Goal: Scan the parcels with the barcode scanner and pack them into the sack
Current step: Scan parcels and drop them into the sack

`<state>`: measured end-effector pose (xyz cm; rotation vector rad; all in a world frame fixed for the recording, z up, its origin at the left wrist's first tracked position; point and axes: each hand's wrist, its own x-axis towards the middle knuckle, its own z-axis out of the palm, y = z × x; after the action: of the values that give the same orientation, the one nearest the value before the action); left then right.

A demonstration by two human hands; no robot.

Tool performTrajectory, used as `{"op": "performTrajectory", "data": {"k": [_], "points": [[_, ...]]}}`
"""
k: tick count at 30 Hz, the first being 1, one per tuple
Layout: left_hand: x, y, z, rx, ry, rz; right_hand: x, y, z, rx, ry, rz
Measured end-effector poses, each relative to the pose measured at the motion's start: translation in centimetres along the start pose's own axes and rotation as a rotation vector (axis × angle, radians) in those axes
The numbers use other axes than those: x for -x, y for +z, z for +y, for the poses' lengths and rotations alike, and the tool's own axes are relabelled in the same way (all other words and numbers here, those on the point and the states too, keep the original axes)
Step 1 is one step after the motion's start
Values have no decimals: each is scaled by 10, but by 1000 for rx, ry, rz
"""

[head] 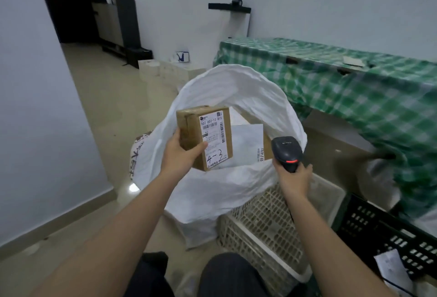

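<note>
My left hand (pixel 183 155) grips a labelled brown box (pixel 204 138) over the sack's (pixel 236 88) wide-open mouth, my right hand (pixel 294 179) clutching the scanner (pixel 286 152) beside its rim.

Count taken with the white sack (pixel 227 98) as reference. One sack, mouth open. Parcels: three in view. One brown box parcel (pixel 208 131) is held over the sack mouth; one white mailer (pixel 246 145) lies inside the sack; one further brown box (pixel 267 145) lies inside beneath the mailer, mostly hidden. One barcode scanner (pixel 286 153), at the sack's right rim. Crates: two, one cream crate (pixel 272 225) touching the sack, one black crate (pixel 387 233) beyond it. Hands: two.
</note>
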<state>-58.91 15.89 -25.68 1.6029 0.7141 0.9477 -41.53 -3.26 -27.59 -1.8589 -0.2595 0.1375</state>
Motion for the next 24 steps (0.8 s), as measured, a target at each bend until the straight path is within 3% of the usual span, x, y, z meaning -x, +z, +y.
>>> {"op": "performTrajectory", "data": {"k": [7, 13, 21, 24], "points": [[-75, 8, -19, -359, 251, 13, -37, 39, 14, -27, -16, 35], [-123, 53, -27, -928, 564, -95, -72, 59, 26, -21, -57, -12], [-110, 75, -49, -1109, 551, -93, -53, 22, 14, 86, -186, -22], [-109, 88, -49, -1165, 580, -71, -49, 5, 33, 145, -126, -24]]}}
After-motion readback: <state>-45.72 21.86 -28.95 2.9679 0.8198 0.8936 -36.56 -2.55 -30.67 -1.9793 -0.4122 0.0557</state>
